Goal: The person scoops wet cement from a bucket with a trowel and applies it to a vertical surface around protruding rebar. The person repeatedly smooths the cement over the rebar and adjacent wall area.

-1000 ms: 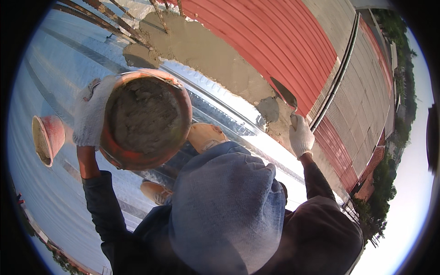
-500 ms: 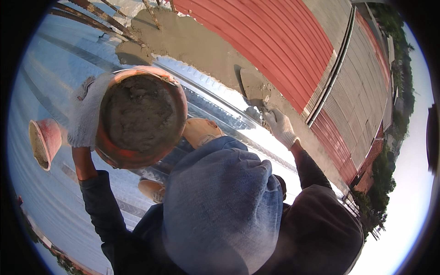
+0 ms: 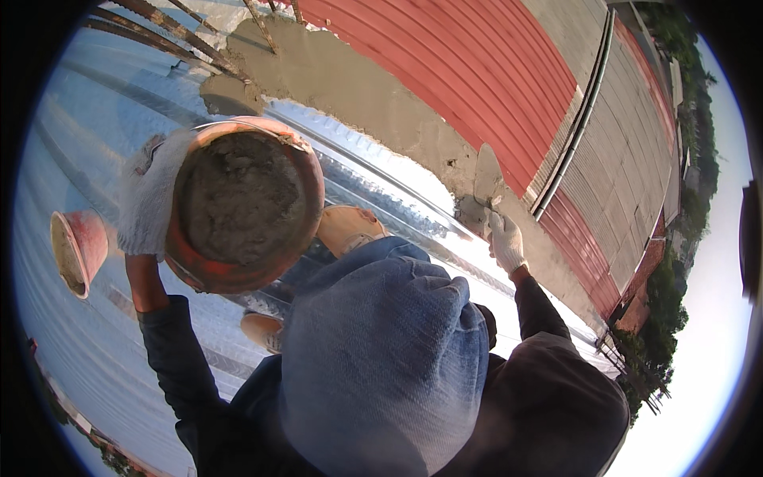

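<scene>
My left hand (image 3: 149, 195), in a pale knitted glove, grips the left side of an orange-red bucket (image 3: 311, 179). Grey wet mortar (image 3: 238, 199) fills much of the bucket, whose open top faces me. Off to the right, my gloved right hand (image 3: 506, 242) is closed round the handle of a trowel (image 3: 487, 175). The trowel's mortar-smeared blade points away from me, over the right part of a band of grey mortar (image 3: 358, 99). That band runs along the edge of a red ribbed metal sheet (image 3: 469, 60). My left fingers are partly hidden by the bucket.
A smaller pinkish bucket (image 3: 89, 242) lies tipped at the left on the shiny ribbed metal roofing (image 3: 71, 159). Rusty steel bars (image 3: 179, 32) stick out at the upper left. My shoes (image 3: 350, 226) stand beside the bucket. Beyond the red sheet are grey roofs (image 3: 620, 151) and a pipe (image 3: 584, 111).
My right hand and the trowel have moved to the right along the mortar band, and the blade has turned. The bucket and my left hand have hardly moved.
</scene>
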### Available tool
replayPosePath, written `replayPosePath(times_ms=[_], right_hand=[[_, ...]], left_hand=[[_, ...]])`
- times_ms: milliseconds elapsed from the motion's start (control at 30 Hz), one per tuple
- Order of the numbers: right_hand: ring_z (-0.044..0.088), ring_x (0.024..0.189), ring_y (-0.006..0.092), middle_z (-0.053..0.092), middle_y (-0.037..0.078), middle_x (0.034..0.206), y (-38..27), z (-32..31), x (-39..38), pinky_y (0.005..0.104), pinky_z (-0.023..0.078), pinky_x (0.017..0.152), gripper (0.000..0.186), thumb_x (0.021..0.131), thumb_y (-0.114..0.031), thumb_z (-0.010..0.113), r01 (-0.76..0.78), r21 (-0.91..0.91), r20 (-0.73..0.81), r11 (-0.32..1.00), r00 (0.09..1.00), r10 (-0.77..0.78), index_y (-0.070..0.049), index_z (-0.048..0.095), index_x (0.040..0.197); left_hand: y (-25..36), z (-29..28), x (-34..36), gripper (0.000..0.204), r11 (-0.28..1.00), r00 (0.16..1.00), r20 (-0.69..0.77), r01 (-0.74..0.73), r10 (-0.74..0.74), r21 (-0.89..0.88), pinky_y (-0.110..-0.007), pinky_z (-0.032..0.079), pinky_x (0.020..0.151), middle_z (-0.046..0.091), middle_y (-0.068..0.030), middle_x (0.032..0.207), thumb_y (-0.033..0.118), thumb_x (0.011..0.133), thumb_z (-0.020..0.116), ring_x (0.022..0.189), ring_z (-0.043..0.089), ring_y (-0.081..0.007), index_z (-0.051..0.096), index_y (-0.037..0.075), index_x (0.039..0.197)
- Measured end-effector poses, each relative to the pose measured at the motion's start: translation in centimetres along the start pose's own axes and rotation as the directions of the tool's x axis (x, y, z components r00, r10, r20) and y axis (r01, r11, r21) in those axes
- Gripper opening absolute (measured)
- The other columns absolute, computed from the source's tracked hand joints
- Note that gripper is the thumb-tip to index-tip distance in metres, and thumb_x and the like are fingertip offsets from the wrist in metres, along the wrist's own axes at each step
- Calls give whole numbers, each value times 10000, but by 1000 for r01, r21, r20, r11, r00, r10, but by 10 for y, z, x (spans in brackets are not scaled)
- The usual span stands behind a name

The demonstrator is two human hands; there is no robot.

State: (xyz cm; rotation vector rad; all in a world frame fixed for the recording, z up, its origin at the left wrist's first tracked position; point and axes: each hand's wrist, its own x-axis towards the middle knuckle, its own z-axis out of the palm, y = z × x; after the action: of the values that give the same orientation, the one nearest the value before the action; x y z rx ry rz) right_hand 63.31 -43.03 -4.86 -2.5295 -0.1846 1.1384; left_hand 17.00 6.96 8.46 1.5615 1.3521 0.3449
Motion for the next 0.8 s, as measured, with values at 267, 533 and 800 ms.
replayPosePath(times_ms=[267, 533, 800], right_hand=[[571, 496, 112, 608, 30, 694, -33, 27, -9, 317, 442, 419, 516, 1180, -531, 553, 96, 169, 26, 981, 994, -101, -37, 638, 1056], [735, 912, 362, 747, 197, 954, -57, 33, 4, 476, 573, 825, 462, 1128, -469, 622, 232, -227, -239, 946, 928, -285, -21, 679, 1221], [767, 1077, 398, 767, 160, 1176, -73, 43, 9, 519, 590, 933, 440, 1050, -479, 696, 264, -634, -142, 727, 884, -445, -131, 699, 1321]], left_hand=[[19, 16, -8, 333, 996, 992, -98, 85, -83, 9, -311, 569, 933, 757, -31, 1138, 312, 1115, 704, 1026, 691, -127, 779, 30, 1275], [23, 16, -10, 330, 996, 995, -60, 74, -77, -52, -304, 566, 905, 735, -15, 1080, 341, 1112, 712, 975, 671, -109, 784, 39, 1223], [17, 11, -5, 319, 1000, 1000, -1, 25, -25, 8, -302, 557, 974, 728, -29, 1178, 290, 1108, 713, 1066, 675, -122, 755, 33, 1292]])
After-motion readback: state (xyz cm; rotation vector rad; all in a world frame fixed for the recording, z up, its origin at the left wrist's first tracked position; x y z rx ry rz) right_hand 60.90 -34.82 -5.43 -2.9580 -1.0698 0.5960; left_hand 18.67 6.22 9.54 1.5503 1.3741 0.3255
